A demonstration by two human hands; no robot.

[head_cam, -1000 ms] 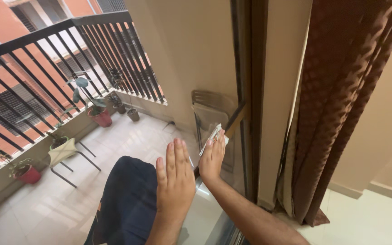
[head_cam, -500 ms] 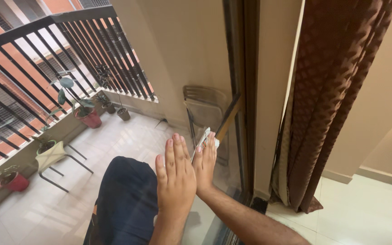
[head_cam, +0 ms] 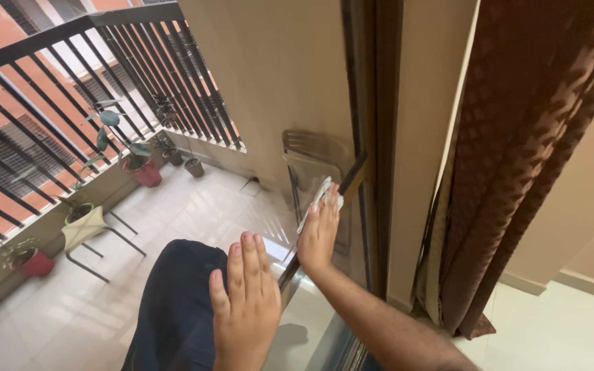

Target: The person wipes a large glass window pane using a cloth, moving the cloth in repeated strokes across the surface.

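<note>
Right hand (head_cam: pixel 319 233) presses cloth (head_cam: pixel 324 194) flat on glass (head_cam: pixel 269 103), fingers extended over it, near frame (head_cam: pixel 383 137). Left hand (head_cam: pixel 245 295) open, flat on glass, lower-left.

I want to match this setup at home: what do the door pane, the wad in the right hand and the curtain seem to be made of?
Door pane: clear glass, glossy; the balcony shows through and reflections sit on it.
Wad under the right hand: pale, crumpled, likely cloth or paper; unclear which.
Curtain: brown woven fabric, slight sheen, raised diamond pattern.
</note>
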